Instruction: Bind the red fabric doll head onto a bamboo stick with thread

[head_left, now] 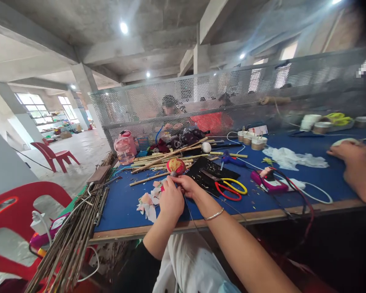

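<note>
My left hand [172,200] and my right hand [187,185] meet above the near part of the blue table [118,207]. The fingers of both are closed round something small that they mostly hide; a small grey ball [173,174] shows at the fingertips. Just beyond lies a red and yellow ball [176,165]. Pale petal-like pieces [148,202] lie left of my left hand. Thin dark wire hangs below the hands. To the right, scissors [230,188] with red and yellow handles rest partly on a black cloth [201,173].
Sticks [158,160] and a pink jug [124,148] lie beyond my hands. A blue glue gun [232,159], purple power strip [270,183] and white cloth [293,158] are right. Another person's hand [352,152] is far right. Long twigs [73,240] stand left.
</note>
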Demonstrator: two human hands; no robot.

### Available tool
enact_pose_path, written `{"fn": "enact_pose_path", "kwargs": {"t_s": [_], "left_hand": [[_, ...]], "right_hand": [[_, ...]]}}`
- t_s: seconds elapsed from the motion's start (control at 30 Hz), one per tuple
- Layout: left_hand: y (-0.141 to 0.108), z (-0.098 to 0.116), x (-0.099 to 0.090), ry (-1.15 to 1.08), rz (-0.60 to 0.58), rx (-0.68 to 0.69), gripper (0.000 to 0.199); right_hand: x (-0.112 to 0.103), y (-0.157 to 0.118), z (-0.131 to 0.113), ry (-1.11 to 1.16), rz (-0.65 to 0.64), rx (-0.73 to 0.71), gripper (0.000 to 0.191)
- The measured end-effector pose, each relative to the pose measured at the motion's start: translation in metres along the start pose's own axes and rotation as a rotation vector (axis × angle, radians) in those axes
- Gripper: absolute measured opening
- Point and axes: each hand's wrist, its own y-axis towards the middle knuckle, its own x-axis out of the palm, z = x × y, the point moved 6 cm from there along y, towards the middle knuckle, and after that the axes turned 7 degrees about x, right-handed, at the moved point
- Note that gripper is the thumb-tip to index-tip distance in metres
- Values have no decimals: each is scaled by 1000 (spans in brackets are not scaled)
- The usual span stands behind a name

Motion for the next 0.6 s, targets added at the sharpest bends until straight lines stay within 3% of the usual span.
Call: {"fn": "enact_pose_path", "kwargs": {"t_s": [0.1, 0.27, 0.4, 0.6], "left_hand": [[-2, -8, 4, 120, 12, 7, 41], [17, -40, -16, 99, -31, -29, 29], [18, -56, -24, 44, -64, -45, 28], [19, -66, -18, -167, -87, -76, 26]], "right_hand": [[1, -4, -3, -17, -11, -16, 34], [3, -10, -6, -92, -57, -32, 31], [5, -12, -9, -81, -78, -52, 29], [8, -10, -9, -28, -87, -89, 31]]}}
